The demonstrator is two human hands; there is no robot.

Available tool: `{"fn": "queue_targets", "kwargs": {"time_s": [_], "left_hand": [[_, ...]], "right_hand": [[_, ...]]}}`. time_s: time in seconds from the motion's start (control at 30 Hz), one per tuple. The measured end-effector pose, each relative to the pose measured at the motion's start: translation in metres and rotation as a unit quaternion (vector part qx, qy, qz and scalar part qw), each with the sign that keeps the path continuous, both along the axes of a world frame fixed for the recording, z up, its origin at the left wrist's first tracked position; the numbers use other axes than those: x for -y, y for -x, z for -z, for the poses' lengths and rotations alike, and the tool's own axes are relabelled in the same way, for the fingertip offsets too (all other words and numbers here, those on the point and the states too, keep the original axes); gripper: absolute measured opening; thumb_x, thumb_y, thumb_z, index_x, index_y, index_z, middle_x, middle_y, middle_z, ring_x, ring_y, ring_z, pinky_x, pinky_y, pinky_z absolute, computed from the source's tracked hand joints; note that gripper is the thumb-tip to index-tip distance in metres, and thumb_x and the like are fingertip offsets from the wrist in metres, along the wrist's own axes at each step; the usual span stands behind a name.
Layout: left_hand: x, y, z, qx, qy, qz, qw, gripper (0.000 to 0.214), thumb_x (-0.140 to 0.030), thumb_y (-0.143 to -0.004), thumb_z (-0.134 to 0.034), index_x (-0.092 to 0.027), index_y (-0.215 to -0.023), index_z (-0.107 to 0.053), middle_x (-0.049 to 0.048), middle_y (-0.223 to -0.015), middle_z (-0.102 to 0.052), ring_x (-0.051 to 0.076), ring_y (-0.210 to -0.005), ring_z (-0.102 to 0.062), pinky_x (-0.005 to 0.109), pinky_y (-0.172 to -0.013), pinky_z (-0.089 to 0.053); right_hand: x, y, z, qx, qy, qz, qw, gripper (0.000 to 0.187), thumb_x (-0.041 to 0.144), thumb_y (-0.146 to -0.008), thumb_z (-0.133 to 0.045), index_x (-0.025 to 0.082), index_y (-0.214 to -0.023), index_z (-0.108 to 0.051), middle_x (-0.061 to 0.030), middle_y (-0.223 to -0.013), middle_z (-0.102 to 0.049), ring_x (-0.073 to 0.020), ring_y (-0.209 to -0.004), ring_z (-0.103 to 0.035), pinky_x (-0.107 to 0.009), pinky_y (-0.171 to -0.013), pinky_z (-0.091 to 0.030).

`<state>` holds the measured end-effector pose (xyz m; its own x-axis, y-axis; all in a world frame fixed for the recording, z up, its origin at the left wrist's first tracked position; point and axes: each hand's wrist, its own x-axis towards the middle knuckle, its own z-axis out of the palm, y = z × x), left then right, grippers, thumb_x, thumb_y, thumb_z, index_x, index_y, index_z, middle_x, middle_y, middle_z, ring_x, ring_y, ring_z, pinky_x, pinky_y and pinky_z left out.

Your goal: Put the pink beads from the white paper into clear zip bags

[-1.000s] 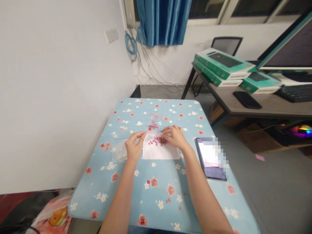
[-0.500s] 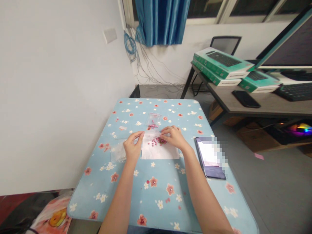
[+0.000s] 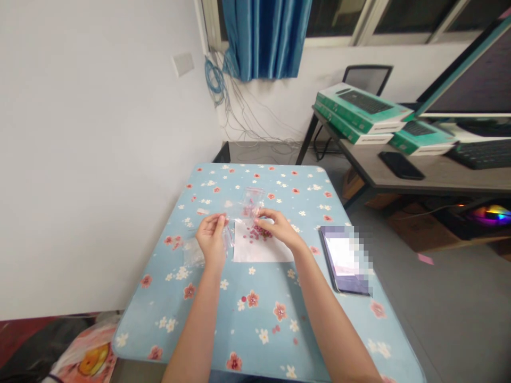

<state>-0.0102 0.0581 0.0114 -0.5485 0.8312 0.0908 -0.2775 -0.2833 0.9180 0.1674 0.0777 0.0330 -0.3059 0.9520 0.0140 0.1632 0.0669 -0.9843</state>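
Between my hands stretches a clear plastic bag (image 3: 238, 211), held over the far part of a white paper sheet (image 3: 259, 255). My left hand (image 3: 211, 236) pinches its left side. My right hand (image 3: 276, 227) has thumb and fingers closed on its right side, above the paper. Small pink beads (image 3: 253, 234) lie loose in a cluster on the sheet, partly hidden by my right hand. Behind them a small zip bag (image 3: 254, 192) with some pink beads lies flat. More clear plastic bags (image 3: 194, 252) rest beside my left wrist.
The table (image 3: 159, 319) has a blue flowered cover. At its right edge lies a tablet or large phone (image 3: 345, 266), partly pixelated. A desk to the right bears green keyboard boxes (image 3: 363, 109), a black phone (image 3: 401, 165) and a monitor (image 3: 471, 80). A white wall stands close on the left.
The clear bag is now raised and spread between both hands. My right hand has shifted slightly left from over the beads; my left hand has moved a little left.
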Motion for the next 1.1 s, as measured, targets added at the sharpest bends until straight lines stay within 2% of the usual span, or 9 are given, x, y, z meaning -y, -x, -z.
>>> {"fn": "queue_targets", "kwargs": {"time_s": [0.2,0.3,0.5,0.63,0.77,0.83,0.9,1.0,1.1], "left_hand": [[0.002,-0.002,-0.004,0.018,0.015,0.000,1.000,0.031,-0.032,-0.064,-0.075,-0.016,-0.083,-0.057,0.0007,-0.075,-0.066,0.012,-0.064,-0.066,0.029,-0.069,-0.055],[0.004,-0.005,-0.004,0.006,0.019,0.016,1.000,0.032,-0.032,-0.066,-0.074,-0.016,-0.086,-0.054,-0.0004,-0.073,-0.065,0.013,-0.065,-0.067,0.030,-0.070,-0.056],[0.006,-0.007,-0.004,-0.033,0.035,0.058,0.997,0.035,-0.034,-0.067,-0.070,-0.018,-0.093,-0.052,-0.0036,-0.065,-0.061,0.015,-0.065,-0.068,0.029,-0.067,-0.056],[0.010,-0.001,-0.009,-0.056,0.047,0.090,0.993,0.035,-0.031,-0.067,-0.070,-0.018,-0.095,-0.053,-0.0047,-0.063,-0.060,0.012,-0.059,-0.065,0.025,-0.062,-0.054],[0.026,0.021,-0.014,-0.125,0.053,0.067,0.989,0.037,-0.030,-0.065,-0.070,-0.018,-0.098,-0.056,-0.0037,-0.063,-0.063,0.011,-0.061,-0.063,0.023,-0.064,-0.052],[0.038,0.040,-0.013,-0.133,0.068,0.020,0.989,0.039,-0.030,-0.064,-0.071,-0.018,-0.098,-0.056,-0.0035,-0.063,-0.063,0.011,-0.059,-0.063,0.023,-0.064,-0.051],[0.049,0.062,-0.009,-0.148,0.090,-0.030,0.984,0.037,-0.031,-0.064,-0.069,-0.018,-0.096,-0.056,-0.0036,-0.063,-0.063,0.011,-0.057,-0.061,0.023,-0.063,-0.050],[0.063,0.092,0.002,-0.218,0.132,-0.082,0.964,0.033,-0.031,-0.063,-0.068,-0.018,-0.092,-0.058,-0.0025,-0.062,-0.062,0.013,-0.058,-0.060,0.025,-0.063,-0.049],[0.070,0.108,0.011,-0.338,0.193,-0.073,0.918,0.032,-0.031,-0.067,-0.062,-0.020,-0.097,-0.059,0.0001,-0.067,-0.065,0.017,-0.061,-0.061,0.030,-0.066,-0.049]], "right_hand": [[0.008,0.005,0.001,-0.055,0.011,-0.010,0.998,0.032,0.051,-0.081,-0.058,0.021,-0.091,-0.066,-0.0016,-0.081,-0.064,-0.0134,-0.068,-0.055,-0.025,-0.059,-0.042],[0.015,0.008,0.004,-0.042,0.004,-0.012,0.999,0.029,0.048,-0.078,-0.062,0.020,-0.080,-0.064,-0.0002,-0.073,-0.061,-0.0122,-0.063,-0.053,-0.025,-0.060,-0.041],[0.022,0.009,0.015,-0.044,-0.025,0.054,0.997,0.033,0.051,-0.079,-0.058,0.019,-0.072,-0.060,0.0004,-0.065,-0.058,-0.0123,-0.059,-0.050,-0.026,-0.059,-0.040],[0.025,0.009,0.017,-0.049,-0.030,0.073,0.996,0.033,0.050,-0.080,-0.057,0.019,-0.067,-0.057,0.0011,-0.062,-0.055,-0.0122,-0.058,-0.049,-0.026,-0.060,-0.040],[0.028,0.012,0.012,-0.026,-0.056,0.041,0.997,0.029,0.045,-0.082,-0.056,0.019,-0.070,-0.059,-0.0003,-0.069,-0.058,-0.0135,-0.067,-0.054,-0.026,-0.066,-0.041],[0.026,0.011,0.012,-0.010,-0.064,0.037,0.997,0.028,0.044,-0.083,-0.054,0.019,-0.071,-0.060,-0.0008,-0.070,-0.059,-0.0137,-0.067,-0.054,-0.026,-0.065,-0.042],[0.021,0.006,0.016,0.004,-0.059,0.061,0.996,0.027,0.044,-0.082,-0.054,0.018,-0.075,-0.061,-0.0011,-0.071,-0.060,-0.0136,-0.063,-0.054,-0.026,-0.062,-0.043],[0.010,-0.004,0.028,0.064,-0.063,0.113,0.990,0.023,0.039,-0.081,-0.054,0.018,-0.084,-0.062,-0.0029,-0.076,-0.065,-0.0157,-0.066,-0.058,-0.028,-0.064,-0.044],[0.001,-0.013,0.037,0.207,-0.110,0.170,0.957,0.017,0.031,-0.078,-0.056,0.019,-0.087,-0.065,-0.0053,-0.089,-0.069,-0.0195,-0.083,-0.060,-0.033,-0.077,-0.042]]}}
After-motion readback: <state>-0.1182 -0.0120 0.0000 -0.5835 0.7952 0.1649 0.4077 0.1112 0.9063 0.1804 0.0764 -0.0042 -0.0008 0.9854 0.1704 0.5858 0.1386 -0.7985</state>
